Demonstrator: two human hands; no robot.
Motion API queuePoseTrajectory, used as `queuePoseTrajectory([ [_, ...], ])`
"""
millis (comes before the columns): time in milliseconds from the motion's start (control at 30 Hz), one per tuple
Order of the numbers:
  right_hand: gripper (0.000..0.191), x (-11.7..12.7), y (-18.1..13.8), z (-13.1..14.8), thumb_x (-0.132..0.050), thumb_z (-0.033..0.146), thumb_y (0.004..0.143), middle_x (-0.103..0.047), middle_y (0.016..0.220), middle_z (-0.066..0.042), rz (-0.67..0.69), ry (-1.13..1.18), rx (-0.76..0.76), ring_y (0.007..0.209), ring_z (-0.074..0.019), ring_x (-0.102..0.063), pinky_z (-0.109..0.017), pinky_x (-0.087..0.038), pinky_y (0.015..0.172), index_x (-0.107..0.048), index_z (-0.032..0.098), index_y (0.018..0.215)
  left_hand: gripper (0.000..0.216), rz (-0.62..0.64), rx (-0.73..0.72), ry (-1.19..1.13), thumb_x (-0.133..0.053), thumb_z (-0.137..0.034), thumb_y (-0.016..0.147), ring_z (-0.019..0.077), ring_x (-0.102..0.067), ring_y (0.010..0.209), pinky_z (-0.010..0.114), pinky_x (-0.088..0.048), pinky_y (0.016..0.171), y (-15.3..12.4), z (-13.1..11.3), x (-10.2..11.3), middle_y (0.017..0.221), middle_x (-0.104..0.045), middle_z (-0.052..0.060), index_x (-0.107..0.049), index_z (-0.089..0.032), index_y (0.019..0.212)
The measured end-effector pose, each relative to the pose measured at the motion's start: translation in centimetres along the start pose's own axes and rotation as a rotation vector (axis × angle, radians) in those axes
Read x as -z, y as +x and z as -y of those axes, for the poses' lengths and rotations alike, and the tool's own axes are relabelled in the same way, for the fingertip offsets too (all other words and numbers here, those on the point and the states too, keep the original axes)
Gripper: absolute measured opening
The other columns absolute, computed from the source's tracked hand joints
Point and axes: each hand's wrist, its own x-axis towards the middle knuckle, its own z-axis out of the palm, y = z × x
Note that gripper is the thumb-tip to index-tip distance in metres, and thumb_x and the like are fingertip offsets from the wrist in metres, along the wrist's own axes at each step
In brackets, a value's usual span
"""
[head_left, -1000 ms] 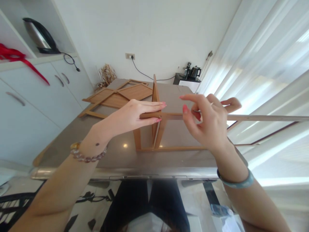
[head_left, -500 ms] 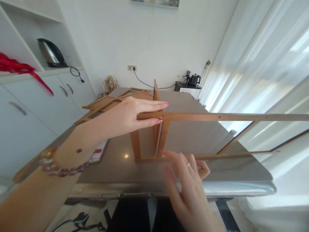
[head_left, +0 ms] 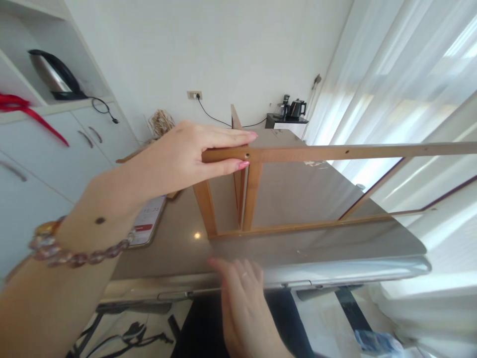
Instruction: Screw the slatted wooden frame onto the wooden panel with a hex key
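Note:
My left hand (head_left: 208, 144) is closed around the upper rail of a light wooden frame (head_left: 316, 152), near a joint with a screw hole. Fingers lie over the rail and the thumb presses its near side. The frame stands on edge on the grey-brown table, with its lower rail along the tabletop. A second wooden piece (head_left: 235, 119) meets it at an angle behind the thumb. My right hand (head_left: 244, 293) is low at the table's front edge, apart from the frame and slightly blurred. Its fingers stretch forward and nothing shows in them.
A phone (head_left: 147, 223) lies on the table (head_left: 179, 258) left of the frame, partly behind my left forearm. White cabinets with a kettle (head_left: 55, 74) are at the left. Sheer curtains (head_left: 391, 89) hang at the right. Cables (head_left: 130, 338) lie on the floor.
My right hand has moved from beside the frame's lower rail down and left to the table edge. My left hand keeps its hold on the frame. The view has shifted.

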Motion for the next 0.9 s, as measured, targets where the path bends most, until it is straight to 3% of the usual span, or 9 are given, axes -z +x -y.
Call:
queuePoseTrajectory([
  [100, 0.045, 0.9, 1.6, -0.1, -0.029, 0.006, 0.092, -0.064, 0.096, -0.005, 0.051, 0.121, -0.064, 0.086, -0.0201, -0.057, -0.035, -0.041, 0.080, -0.048, 0.021, 0.130, 0.044, 0.015, 0.012, -0.035, -0.055, -0.043, 0.096, 0.0141, -0.054, 0.130, 0.031, -0.037, 0.115, 0.1, 0.1, -0.1, 0.142, -0.056, -0.006, -0.053, -0.030, 0.138],
  [200, 0.042, 1.5, 3.1, 0.0, -0.026, 0.012, 0.098, -0.060, 0.081, 0.001, 0.034, 0.247, -0.191, 0.075, -0.0159, -0.055, -0.027, -0.040, 0.069, -0.046, 0.027, 0.132, 0.047, 0.033, 0.021, -0.076, -0.056, -0.046, 0.094, 0.0183, -0.052, 0.133, 0.034, -0.038, 0.117, 0.3, 0.3, -0.2, 0.142, -0.056, -0.006, -0.053, -0.032, 0.139],
  [300, 0.038, 1.5, 3.5, 0.1, -0.025, 0.016, 0.100, -0.056, 0.073, 0.003, 0.045, 0.281, -0.187, 0.072, -0.0145, -0.053, -0.026, -0.038, 0.068, -0.052, 0.029, 0.124, 0.048, 0.025, -0.003, -0.103, -0.057, -0.046, 0.094, 0.0196, -0.053, 0.133, 0.035, -0.037, 0.118, 0.5, 0.4, -0.3, 0.142, -0.056, -0.006, -0.053, -0.030, 0.139],
  [433, 0.037, 1.7, 2.1, -1.0, -0.025, 0.019, 0.102, -0.059, 0.077, 0.004, 0.080, 0.328, -0.187, 0.072, -0.0126, -0.055, -0.024, -0.039, 0.068, -0.049, 0.030, 0.128, 0.046, 0.012, -0.049, -0.153, -0.056, -0.042, 0.096, 0.0175, -0.053, 0.132, 0.031, -0.037, 0.118, 0.6, 0.4, -0.5, 0.142, -0.056, -0.002, -0.054, -0.025, 0.138],
  [500, 0.035, 2.1, 1.0, -1.7, -0.027, 0.020, 0.103, -0.058, 0.077, 0.004, 0.019, 0.297, -0.204, 0.072, -0.0124, -0.056, -0.023, -0.041, 0.068, -0.050, 0.030, 0.127, 0.047, 0.016, -0.059, -0.181, -0.055, -0.041, 0.096, 0.0162, -0.052, 0.133, 0.029, -0.036, 0.119, 0.6, 0.3, -0.6, 0.143, -0.055, -0.001, -0.054, -0.022, 0.139],
  [600, 0.030, 2.3, -0.5, -1.5, -0.034, 0.022, 0.102, -0.062, 0.090, 0.001, 0.004, 0.250, -0.175, 0.087, -0.0139, -0.060, -0.024, -0.047, 0.078, -0.053, 0.031, 0.123, 0.048, 0.029, -0.070, -0.224, -0.054, -0.040, 0.097, 0.0150, -0.051, 0.134, 0.027, -0.035, 0.119, 0.7, 0.3, -0.7, 0.144, -0.054, 0.001, -0.052, -0.019, 0.140],
  [733, 0.030, -0.3, -1.0, 1.3, -0.045, 0.018, 0.095, -0.064, 0.108, -0.004, 0.206, 0.231, -0.022, 0.103, -0.0195, -0.060, -0.033, -0.050, 0.091, -0.055, 0.029, 0.121, 0.046, 0.055, -0.066, -0.255, -0.054, -0.035, 0.098, 0.0152, -0.051, 0.134, 0.027, -0.035, 0.118, 0.8, 0.1, -0.5, 0.144, -0.054, 0.002, -0.052, -0.017, 0.140],
  [900, 0.041, -5.3, 4.5, 3.8, -0.039, 0.009, 0.094, -0.064, 0.112, -0.010, 0.172, 0.199, 0.050, 0.106, -0.0210, -0.061, -0.038, -0.052, 0.094, -0.053, 0.020, 0.132, 0.044, 0.060, -0.068, -0.301, -0.054, -0.031, 0.098, 0.0148, -0.053, 0.132, 0.027, -0.037, 0.116, 0.8, -0.2, -0.3, 0.144, -0.054, 0.005, -0.053, -0.015, 0.139],
])
